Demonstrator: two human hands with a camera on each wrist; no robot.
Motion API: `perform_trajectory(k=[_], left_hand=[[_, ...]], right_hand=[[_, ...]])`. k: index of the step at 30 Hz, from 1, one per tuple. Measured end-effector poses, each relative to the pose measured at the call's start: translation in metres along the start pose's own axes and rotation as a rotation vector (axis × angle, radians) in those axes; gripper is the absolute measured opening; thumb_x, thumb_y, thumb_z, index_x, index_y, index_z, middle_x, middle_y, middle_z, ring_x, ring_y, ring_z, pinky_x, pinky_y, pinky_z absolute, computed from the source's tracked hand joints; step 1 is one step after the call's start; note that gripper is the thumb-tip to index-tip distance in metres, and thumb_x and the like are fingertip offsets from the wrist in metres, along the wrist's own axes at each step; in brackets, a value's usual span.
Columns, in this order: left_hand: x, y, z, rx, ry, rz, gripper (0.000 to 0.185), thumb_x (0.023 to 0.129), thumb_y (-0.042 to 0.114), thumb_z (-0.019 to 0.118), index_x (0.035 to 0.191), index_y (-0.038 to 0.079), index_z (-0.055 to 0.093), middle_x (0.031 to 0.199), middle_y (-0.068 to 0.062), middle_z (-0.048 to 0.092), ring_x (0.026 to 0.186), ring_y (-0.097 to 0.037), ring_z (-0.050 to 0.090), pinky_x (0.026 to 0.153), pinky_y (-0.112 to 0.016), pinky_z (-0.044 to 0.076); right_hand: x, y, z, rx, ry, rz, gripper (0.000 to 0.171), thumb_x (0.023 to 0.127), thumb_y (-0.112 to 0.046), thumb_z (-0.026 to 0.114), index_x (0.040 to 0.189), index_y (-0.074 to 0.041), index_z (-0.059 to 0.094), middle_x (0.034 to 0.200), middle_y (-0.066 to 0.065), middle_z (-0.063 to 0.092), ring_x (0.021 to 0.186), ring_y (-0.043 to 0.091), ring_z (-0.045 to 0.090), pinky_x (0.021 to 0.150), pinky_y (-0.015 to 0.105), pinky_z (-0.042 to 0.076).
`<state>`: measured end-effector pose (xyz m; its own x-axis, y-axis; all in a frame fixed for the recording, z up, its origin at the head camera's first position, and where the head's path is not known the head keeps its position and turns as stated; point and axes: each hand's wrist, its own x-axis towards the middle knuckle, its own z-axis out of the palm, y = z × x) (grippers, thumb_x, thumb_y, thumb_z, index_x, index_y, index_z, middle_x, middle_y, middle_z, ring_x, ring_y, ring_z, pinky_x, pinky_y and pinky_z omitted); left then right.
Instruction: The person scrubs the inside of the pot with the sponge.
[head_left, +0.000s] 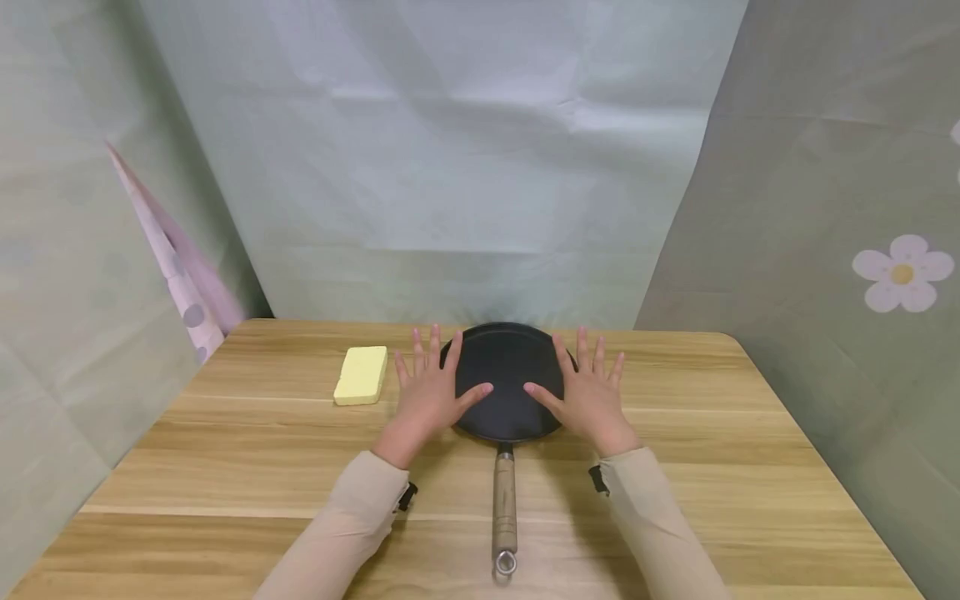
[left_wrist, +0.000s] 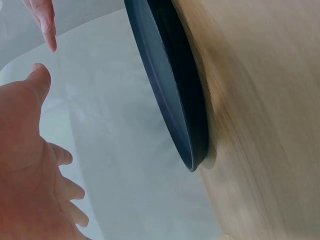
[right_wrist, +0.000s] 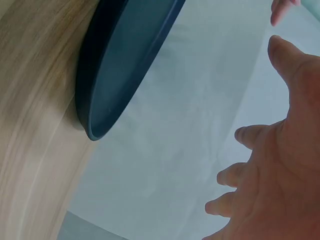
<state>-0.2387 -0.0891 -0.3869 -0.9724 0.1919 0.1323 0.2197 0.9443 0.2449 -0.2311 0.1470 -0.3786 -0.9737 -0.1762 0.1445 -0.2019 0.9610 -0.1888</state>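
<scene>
Wooden table [head_left: 675, 467] fronts pale draped sheets; from the head view a black pan [head_left: 506, 379] sits mid-table near the far edge, handle [head_left: 505, 508] toward the person. Left hand [head_left: 429, 392] and right hand [head_left: 588, 393] lie spread flat at its sides, thumbs over the rim. A yellow sponge [head_left: 362, 375] lies just left, with bare wood to either side.

Left wrist view: splayed fingers [left_wrist: 62, 155] holding nothing, beside the pan's rim [left_wrist: 170, 90].

Right wrist view: the same, fingers [right_wrist: 235, 175] wide, pan [right_wrist: 120, 60] apart.

Light was soft and even, falling from above and in front; the head view was bright and sharp through its middle. Faint, short shadows lay under the left hand [head_left: 427, 400] and right hand [head_left: 592, 402] on the wooden table [head_left: 712, 467]. The black frying pan [head_left: 507, 383] showed a dull sheen, no hard glare. Wide-angle bending bowed the backdrop edges. In both wrist views the table grain was smeared and blurred, and the near palms were soft, slightly overexposed.
</scene>
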Motion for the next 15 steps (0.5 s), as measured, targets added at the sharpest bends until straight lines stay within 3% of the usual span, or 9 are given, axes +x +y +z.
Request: perform_trajectory(k=[4, 15], left_hand=[[0.0003, -0.0014, -0.0026, 0.011, 0.003, 0.004, 0.097, 0.086, 0.073, 0.044, 0.156, 0.021, 0.0, 0.158, -0.016, -0.014, 0.14, -0.041, -0.023, 0.107, -0.068, -0.003], [-0.001, -0.0071, -0.0079, 0.013, 0.029, 0.021, 0.096, 0.086, 0.071, 0.046, 0.156, 0.021, 0.004, 0.159, -0.018, -0.011, 0.14, -0.041, -0.023, 0.107, -0.067, -0.009]], right_hand=[[-0.0002, 0.001, -0.0014, -0.001, 0.02, -0.004, 0.093, 0.088, -0.069, 0.047, 0.156, -0.019, 0.01, 0.158, 0.022, -0.007, 0.142, 0.048, -0.008, 0.105, 0.069, -0.006], [-0.0016, 0.0035, -0.0062, 0.03, 0.004, 0.006, 0.093, 0.088, -0.069, 0.046, 0.156, -0.019, 0.008, 0.158, 0.021, -0.01, 0.141, 0.045, -0.016, 0.104, 0.067, -0.014]])
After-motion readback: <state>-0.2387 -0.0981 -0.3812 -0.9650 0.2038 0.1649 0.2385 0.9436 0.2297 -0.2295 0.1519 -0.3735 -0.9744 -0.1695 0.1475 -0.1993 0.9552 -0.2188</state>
